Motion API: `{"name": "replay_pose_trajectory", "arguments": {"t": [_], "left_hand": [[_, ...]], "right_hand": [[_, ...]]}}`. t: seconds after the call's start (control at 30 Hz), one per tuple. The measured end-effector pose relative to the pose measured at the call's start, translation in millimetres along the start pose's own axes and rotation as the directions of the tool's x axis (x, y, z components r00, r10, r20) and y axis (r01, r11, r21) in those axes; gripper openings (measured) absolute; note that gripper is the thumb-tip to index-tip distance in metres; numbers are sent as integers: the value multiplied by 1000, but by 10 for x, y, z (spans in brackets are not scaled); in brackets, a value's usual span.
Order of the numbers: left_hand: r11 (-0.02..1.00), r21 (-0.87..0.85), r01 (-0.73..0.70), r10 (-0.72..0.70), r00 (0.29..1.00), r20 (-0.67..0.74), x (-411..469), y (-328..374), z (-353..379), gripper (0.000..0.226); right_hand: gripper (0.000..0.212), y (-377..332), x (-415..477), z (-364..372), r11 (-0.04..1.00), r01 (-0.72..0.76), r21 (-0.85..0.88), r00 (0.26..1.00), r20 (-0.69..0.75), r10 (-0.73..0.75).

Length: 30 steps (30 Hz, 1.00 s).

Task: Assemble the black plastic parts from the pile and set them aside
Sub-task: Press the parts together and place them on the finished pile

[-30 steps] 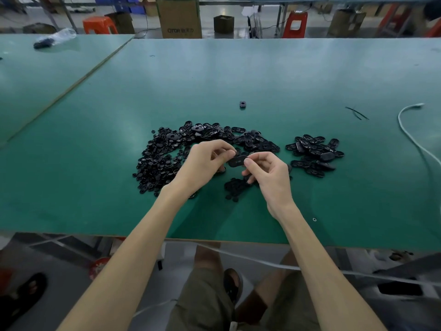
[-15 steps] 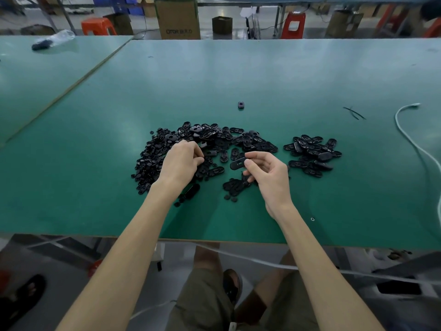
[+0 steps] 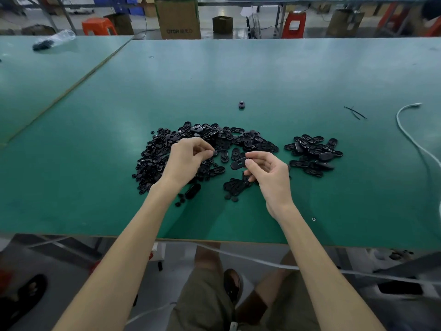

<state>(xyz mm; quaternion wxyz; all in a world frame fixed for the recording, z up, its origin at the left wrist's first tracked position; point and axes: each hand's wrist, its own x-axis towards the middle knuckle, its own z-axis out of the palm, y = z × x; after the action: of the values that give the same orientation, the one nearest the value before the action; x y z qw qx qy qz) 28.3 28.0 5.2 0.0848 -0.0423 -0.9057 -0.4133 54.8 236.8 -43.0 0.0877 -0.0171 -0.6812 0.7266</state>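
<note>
A wide pile of black plastic parts (image 3: 164,154) lies on the green table (image 3: 238,75), small round pieces at its left and oval plates at its back. My left hand (image 3: 186,158) hovers over the pile and pinches a small round black piece (image 3: 215,153) at its fingertips. My right hand (image 3: 269,173) pinches a black oval plate (image 3: 238,163) just right of that piece, a short gap between the two. A separate heap of oval parts (image 3: 313,152) lies to the right. A small cluster of parts (image 3: 235,187) lies under my right hand.
A lone black piece (image 3: 241,104) lies farther back. A white cable (image 3: 410,132) curves along the right side, near two thin black strips (image 3: 355,112). A second green table (image 3: 35,75) adjoins on the left with a plastic bag (image 3: 53,40). Boxes and stools stand behind.
My left hand left the oval plate, dipped into the pile at the left and rose again pinching a small round piece. My right hand kept holding the oval plate.
</note>
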Motion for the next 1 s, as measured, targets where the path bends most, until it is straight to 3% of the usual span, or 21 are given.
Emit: {"name": "replay_pose_trajectory", "arguments": {"t": [0.13,0.3,0.73,1.0], "left_hand": [[970,-239,-46,71,993,96,-37,147,100,5],[888,-456,50,13,991,134,-71,160,189,9],[872,-479,102,-41,990,135,-96,132,184,9],[914,-404,34,10,994,106,-112,171,235,11]], "right_hand": [[12,5,3,4,1000,1,-1,1000,0,-1],[11,7,7,-1,1000,-1,-3,1000,-4,1],[11,-19,-6,6,1000,-2,-1,1000,-5,2],[12,-35,-13,12,1000,4,-3,1000,-2,-4]]}}
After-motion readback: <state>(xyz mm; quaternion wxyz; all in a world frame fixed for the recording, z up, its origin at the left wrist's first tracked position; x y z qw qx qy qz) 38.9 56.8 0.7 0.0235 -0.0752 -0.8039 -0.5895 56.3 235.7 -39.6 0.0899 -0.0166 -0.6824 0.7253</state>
